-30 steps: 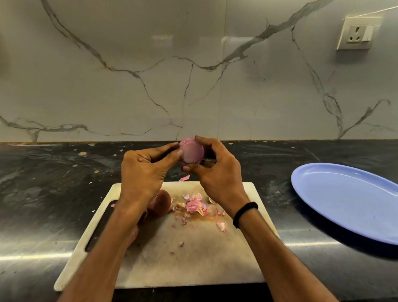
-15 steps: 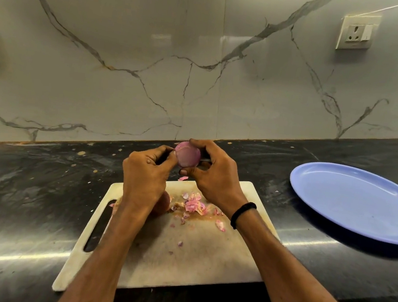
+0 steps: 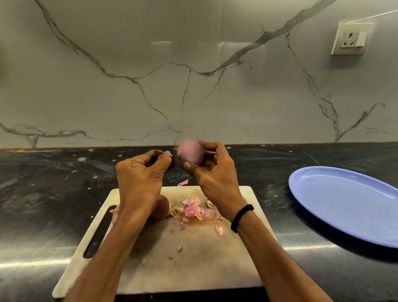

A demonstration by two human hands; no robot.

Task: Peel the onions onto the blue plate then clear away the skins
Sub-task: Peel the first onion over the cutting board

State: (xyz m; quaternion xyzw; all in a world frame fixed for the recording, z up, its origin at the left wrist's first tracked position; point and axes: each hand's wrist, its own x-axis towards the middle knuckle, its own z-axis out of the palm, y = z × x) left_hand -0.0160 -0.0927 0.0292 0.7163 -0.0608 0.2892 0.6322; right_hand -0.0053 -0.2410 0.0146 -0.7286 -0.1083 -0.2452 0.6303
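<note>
The onion [image 3: 190,154] is in my right hand [image 3: 217,178], fingers curled around it, above the far edge of the cutting board [image 3: 180,254]. It looks almost bare, pink and smooth. My left hand [image 3: 139,176] is just beside it and pinches a small piece of skin [image 3: 168,153]. Loose skins [image 3: 193,210] lie on the board, and another onion [image 3: 161,207] sits there, partly hidden by my left wrist; I think it is unpeeled. The blue plate [image 3: 351,207] has nothing on it, so I judge the task is at an early stage.
</note>
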